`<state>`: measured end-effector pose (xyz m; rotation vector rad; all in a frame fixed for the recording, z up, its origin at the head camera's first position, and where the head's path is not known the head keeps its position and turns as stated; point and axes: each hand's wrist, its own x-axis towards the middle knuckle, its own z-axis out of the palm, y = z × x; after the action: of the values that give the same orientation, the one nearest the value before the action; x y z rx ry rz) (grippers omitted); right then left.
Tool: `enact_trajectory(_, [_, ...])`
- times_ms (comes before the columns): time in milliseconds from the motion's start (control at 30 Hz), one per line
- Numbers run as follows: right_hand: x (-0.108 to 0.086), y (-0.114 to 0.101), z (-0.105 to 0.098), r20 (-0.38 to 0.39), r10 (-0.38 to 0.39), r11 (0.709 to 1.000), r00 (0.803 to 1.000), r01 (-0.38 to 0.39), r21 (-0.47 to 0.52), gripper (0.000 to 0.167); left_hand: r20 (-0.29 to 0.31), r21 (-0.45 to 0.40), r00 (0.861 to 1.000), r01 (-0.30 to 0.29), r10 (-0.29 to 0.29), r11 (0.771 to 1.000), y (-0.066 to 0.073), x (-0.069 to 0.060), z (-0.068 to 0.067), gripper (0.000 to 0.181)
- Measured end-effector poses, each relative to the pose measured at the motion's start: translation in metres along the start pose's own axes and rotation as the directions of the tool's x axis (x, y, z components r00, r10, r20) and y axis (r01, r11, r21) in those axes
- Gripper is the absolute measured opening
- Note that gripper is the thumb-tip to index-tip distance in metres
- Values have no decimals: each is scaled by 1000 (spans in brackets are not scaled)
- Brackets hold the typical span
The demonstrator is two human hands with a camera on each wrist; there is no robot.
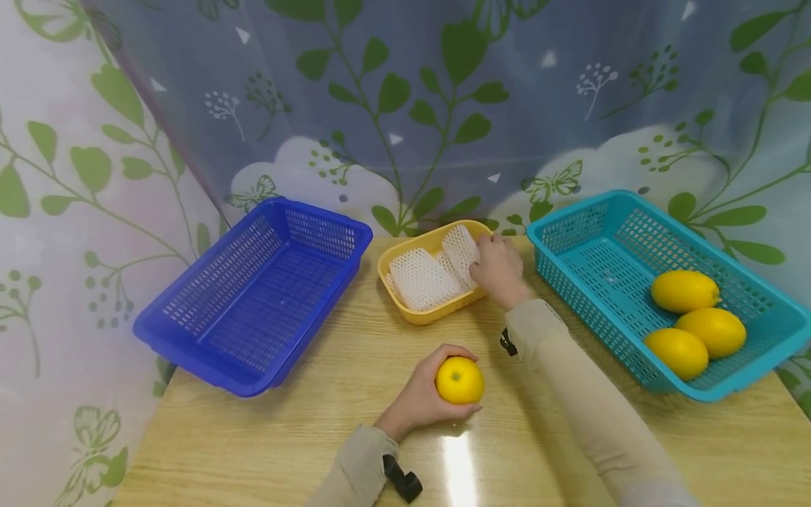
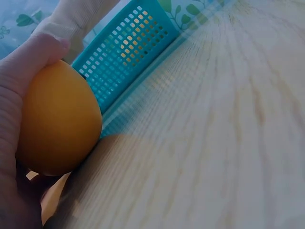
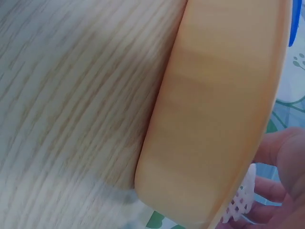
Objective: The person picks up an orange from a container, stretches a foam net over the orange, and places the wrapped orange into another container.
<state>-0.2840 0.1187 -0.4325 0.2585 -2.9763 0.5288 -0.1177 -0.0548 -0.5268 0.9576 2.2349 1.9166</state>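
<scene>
My left hand (image 1: 423, 396) grips a yellow lemon (image 1: 460, 380) above the front middle of the table, its end turned up. In the left wrist view, thumb and fingers wrap the lemon (image 2: 59, 119) from the left side. My right hand (image 1: 502, 269) reaches over the right rim of a small yellow basket (image 1: 415, 314) and pinches a white foam net sleeve (image 1: 460, 248), which stands tilted. Another foam net (image 1: 423, 278) lies beside it in the basket. The right wrist view shows curled fingers at the net (image 3: 240, 200), partly hidden behind the basket wall (image 3: 214, 95).
A teal basket (image 1: 586, 317) stands on the right, with three lemons (image 1: 684, 291) at its near right end. On the left is a deep blue basket (image 1: 253, 296) with nothing seen inside. A patterned curtain (image 1: 405, 141) hangs behind the wooden table (image 1: 285, 451).
</scene>
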Motion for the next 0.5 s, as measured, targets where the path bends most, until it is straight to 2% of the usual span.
enact_trajectory(33, [0, 0, -1, -14, 5, 1000, 1000, -5, 21, 31, -5, 4, 1000, 3, -3, 1000, 0, 0, 0, 72])
enact_trajectory(267, [-4, -2, -11, -94, 35, 986, 995, -19, 165, 21, -53, 23, 999, 6, -5, 1000, 39, 2, -3, 66])
enact_trajectory(333, [-5, -3, -17, -134, 36, 978, 990, -8, 208, 17, -53, 24, 999, 10, -8, 1000, 37, 3, -3, 66])
enact_trajectory(433, [-6, -7, -26, -186, 31, 968, 982, 16, 249, 12, -50, 11, 998, 43, -42, 999, 25, 2, -2, 69])
enact_trajectory(500, [-8, -10, -31, -211, 33, 966, 977, 24, 258, 11, -56, 15, 998, 42, -41, 999, 16, 1, -1, 70])
